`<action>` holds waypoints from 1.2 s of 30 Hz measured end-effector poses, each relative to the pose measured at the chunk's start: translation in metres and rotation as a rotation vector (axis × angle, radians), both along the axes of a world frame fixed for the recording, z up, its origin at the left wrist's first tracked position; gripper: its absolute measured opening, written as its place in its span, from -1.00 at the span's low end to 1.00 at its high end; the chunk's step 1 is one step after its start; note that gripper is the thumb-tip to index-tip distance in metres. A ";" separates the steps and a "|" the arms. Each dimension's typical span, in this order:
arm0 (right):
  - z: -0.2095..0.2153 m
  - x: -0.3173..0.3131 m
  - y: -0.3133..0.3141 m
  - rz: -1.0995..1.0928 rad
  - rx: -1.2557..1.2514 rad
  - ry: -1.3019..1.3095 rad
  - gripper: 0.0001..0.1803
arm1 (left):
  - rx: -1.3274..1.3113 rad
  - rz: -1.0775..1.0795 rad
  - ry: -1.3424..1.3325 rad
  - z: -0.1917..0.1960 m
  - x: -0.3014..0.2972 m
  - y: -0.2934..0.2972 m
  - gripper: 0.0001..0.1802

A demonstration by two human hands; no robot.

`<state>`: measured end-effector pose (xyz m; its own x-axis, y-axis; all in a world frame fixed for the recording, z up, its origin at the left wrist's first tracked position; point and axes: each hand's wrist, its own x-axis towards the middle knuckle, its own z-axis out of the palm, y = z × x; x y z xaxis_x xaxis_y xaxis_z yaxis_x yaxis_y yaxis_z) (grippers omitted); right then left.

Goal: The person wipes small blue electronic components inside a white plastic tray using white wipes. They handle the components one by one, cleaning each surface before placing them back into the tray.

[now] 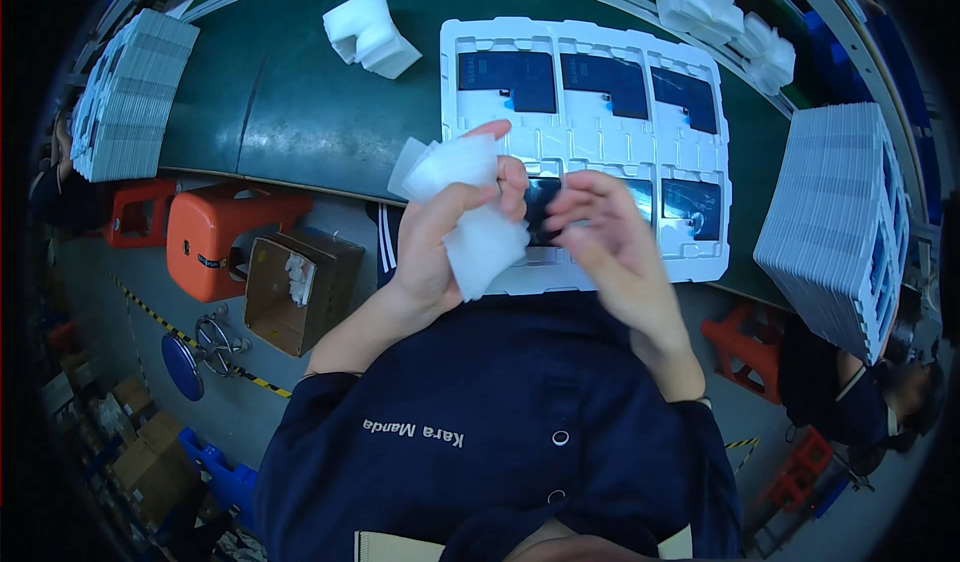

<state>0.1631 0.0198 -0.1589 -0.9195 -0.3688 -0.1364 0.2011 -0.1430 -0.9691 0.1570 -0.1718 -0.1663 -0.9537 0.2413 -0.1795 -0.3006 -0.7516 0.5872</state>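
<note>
Left hand (pixel 440 232) clamped on white foam sheets (pixel 470 212); right hand (pixel 610 237) fingers apart over tray (pixel 590 152)

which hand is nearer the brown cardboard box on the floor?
Left. The left hand, clutching white foam sheets, is up and to the right of the cardboard box. The right hand is farther right, over the white tray.

Dark green conveyor belt (pixel 300 112) carrying a white moulded tray (pixel 585 47), foam pieces (pixel 370 32), and, apparently, two stacks of trays (pixel 835 217).
</note>
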 end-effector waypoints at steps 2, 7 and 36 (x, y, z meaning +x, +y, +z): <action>-0.007 0.001 -0.021 -0.010 -0.164 -0.136 -0.57 | -0.133 0.114 -0.015 0.009 -0.001 0.014 -0.46; -0.017 -0.005 -0.033 -0.099 -0.243 -0.119 -0.75 | -0.223 0.159 0.052 -0.011 0.006 0.014 -0.68; -0.034 -0.031 0.009 -0.403 -0.071 0.111 -0.68 | -1.802 -0.317 0.561 0.017 -0.015 -0.031 -0.55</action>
<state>0.1325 0.0291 -0.1934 -0.9997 0.0187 -0.0151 0.0098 -0.2563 -0.9666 0.1417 -0.2027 -0.1490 -0.9474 0.3000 -0.1114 0.1896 0.8067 0.5598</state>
